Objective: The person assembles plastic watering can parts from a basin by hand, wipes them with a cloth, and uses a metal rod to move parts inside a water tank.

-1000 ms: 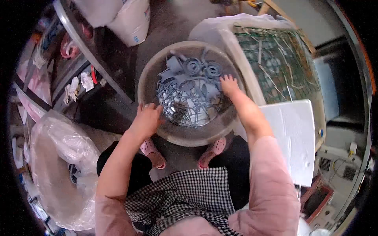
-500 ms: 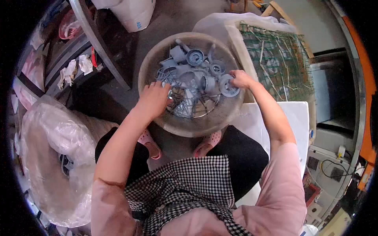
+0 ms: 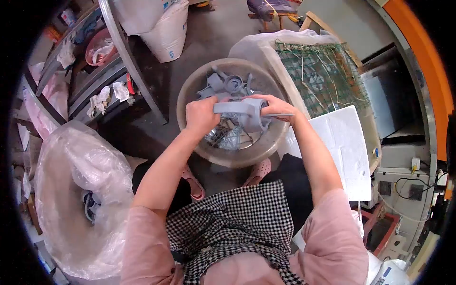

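Over a round basin (image 3: 187, 128), a grey plastic part (image 3: 253, 118) with a wide ring-shaped body and a straight arm is held in both hands. My left hand (image 3: 203, 115) is closed round the end of the arm. On the other side, my right hand (image 3: 280, 108) grips the rim of the ring, and a thin grey strip (image 3: 284, 114) sticks out beside its fingers; whether it belongs to the part I cannot tell. More grey plastic parts (image 3: 233, 83) lie at the far side of the basin, and thin grey sprue pieces (image 3: 228, 135) lie nearer me.
An open clear plastic bag (image 3: 83, 166) with grey pieces inside stands at left. Beside the basin on the right are a white foam board (image 3: 344, 152) and a container covered with green netting (image 3: 323, 78). A metal rack (image 3: 126, 52) and white sacks (image 3: 164, 38) stand farther back.
The grey plastic part has been lifted from the basin and is now between both hands. My hands have come closer together, and the view has shifted.
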`<act>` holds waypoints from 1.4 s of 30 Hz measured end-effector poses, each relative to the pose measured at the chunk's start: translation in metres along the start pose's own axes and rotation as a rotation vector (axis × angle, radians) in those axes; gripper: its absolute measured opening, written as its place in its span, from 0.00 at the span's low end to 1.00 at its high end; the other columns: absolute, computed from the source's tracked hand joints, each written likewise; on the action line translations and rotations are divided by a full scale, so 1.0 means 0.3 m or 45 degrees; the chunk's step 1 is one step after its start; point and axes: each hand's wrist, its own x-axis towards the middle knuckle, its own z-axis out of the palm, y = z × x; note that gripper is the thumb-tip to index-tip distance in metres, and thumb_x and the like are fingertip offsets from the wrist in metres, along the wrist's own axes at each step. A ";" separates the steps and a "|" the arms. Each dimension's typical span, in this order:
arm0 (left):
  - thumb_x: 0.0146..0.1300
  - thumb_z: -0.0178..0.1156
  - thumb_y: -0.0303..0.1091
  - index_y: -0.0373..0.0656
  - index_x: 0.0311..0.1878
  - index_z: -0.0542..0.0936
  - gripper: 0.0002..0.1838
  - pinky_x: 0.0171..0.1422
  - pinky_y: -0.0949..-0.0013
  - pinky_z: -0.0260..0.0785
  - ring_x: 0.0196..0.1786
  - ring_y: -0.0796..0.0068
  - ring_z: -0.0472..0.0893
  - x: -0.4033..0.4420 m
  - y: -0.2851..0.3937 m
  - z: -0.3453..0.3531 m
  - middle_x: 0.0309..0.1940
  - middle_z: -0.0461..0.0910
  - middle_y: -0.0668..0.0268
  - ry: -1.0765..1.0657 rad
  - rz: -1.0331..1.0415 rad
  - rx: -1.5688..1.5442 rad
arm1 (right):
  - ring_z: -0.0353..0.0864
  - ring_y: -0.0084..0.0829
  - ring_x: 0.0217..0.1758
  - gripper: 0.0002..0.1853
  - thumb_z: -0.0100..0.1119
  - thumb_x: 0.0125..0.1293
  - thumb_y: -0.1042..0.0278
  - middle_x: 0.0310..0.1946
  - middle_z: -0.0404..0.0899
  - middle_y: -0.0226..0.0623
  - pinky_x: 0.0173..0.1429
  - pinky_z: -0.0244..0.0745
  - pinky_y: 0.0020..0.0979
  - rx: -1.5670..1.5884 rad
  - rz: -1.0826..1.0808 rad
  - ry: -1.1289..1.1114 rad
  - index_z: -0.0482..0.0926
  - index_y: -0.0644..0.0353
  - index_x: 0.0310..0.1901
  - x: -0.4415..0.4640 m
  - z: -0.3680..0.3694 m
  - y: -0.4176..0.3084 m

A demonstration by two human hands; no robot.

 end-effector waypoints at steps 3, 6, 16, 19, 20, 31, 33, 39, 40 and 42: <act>0.58 0.62 0.37 0.41 0.20 0.72 0.16 0.26 0.56 0.65 0.23 0.49 0.75 -0.010 0.014 -0.004 0.17 0.74 0.54 0.073 0.031 0.048 | 0.73 0.25 0.53 0.30 0.60 0.46 0.74 0.50 0.77 0.36 0.61 0.65 0.27 -0.277 -0.070 -0.003 0.74 0.65 0.57 0.031 -0.009 0.022; 0.60 0.61 0.38 0.42 0.18 0.71 0.18 0.24 0.56 0.64 0.20 0.50 0.74 0.003 0.020 -0.001 0.15 0.73 0.56 0.175 0.106 0.080 | 0.74 0.24 0.51 0.29 0.60 0.46 0.76 0.48 0.78 0.36 0.59 0.66 0.27 -0.606 -0.076 0.125 0.75 0.65 0.55 0.036 -0.005 0.008; 0.61 0.59 0.36 0.41 0.20 0.72 0.16 0.25 0.56 0.65 0.22 0.51 0.76 0.002 -0.004 0.054 0.17 0.74 0.55 0.178 0.038 0.103 | 0.77 0.24 0.44 0.20 0.58 0.52 0.75 0.41 0.82 0.35 0.51 0.72 0.28 -0.763 -0.131 0.333 0.78 0.66 0.49 0.050 0.001 0.008; 0.61 0.59 0.36 0.41 0.21 0.72 0.15 0.25 0.57 0.65 0.23 0.51 0.76 0.008 0.015 0.050 0.18 0.74 0.55 0.128 0.024 0.127 | 0.78 0.27 0.45 0.21 0.59 0.52 0.73 0.43 0.82 0.36 0.52 0.71 0.29 -0.549 -0.010 0.134 0.78 0.63 0.51 0.041 -0.025 0.016; 0.61 0.59 0.36 0.41 0.21 0.72 0.15 0.25 0.57 0.65 0.23 0.51 0.76 0.010 0.016 0.052 0.18 0.74 0.55 0.128 0.026 0.128 | 0.78 0.29 0.46 0.23 0.60 0.51 0.73 0.44 0.82 0.37 0.53 0.71 0.30 -0.426 0.075 0.033 0.78 0.61 0.52 0.043 -0.033 0.025; 0.59 0.61 0.36 0.43 0.18 0.71 0.16 0.24 0.57 0.65 0.21 0.54 0.76 0.015 0.026 0.028 0.16 0.74 0.58 0.284 0.042 0.149 | 0.77 0.24 0.39 0.19 0.59 0.51 0.75 0.37 0.82 0.35 0.46 0.73 0.27 -0.686 -0.105 0.319 0.79 0.69 0.47 0.040 0.006 0.015; 0.59 0.61 0.36 0.43 0.18 0.71 0.16 0.24 0.57 0.65 0.21 0.54 0.76 0.015 0.026 0.017 0.16 0.74 0.58 0.303 0.048 0.153 | 0.78 0.24 0.38 0.19 0.61 0.50 0.75 0.36 0.83 0.37 0.46 0.73 0.29 -0.707 -0.189 0.311 0.80 0.66 0.46 0.065 -0.001 0.033; 0.59 0.62 0.35 0.41 0.19 0.72 0.15 0.25 0.58 0.65 0.22 0.52 0.75 0.016 -0.002 0.003 0.17 0.73 0.56 0.316 0.004 0.103 | 0.80 0.27 0.37 0.18 0.64 0.49 0.72 0.33 0.83 0.41 0.46 0.74 0.32 -0.973 -0.195 0.542 0.81 0.64 0.45 0.046 0.067 0.010; 0.59 0.61 0.34 0.40 0.20 0.73 0.14 0.26 0.57 0.65 0.23 0.50 0.75 0.019 -0.013 0.001 0.18 0.74 0.54 0.284 -0.021 0.076 | 0.80 0.27 0.38 0.19 0.64 0.49 0.72 0.33 0.83 0.40 0.46 0.73 0.31 -0.922 -0.263 0.491 0.80 0.64 0.45 0.036 0.067 -0.007; 0.59 0.61 0.34 0.40 0.22 0.74 0.12 0.28 0.57 0.66 0.24 0.48 0.75 0.016 -0.046 0.013 0.19 0.74 0.53 0.276 -0.084 0.015 | 0.79 0.26 0.41 0.21 0.64 0.51 0.71 0.38 0.83 0.37 0.50 0.72 0.29 -0.821 -0.225 0.416 0.79 0.62 0.50 0.012 0.041 -0.023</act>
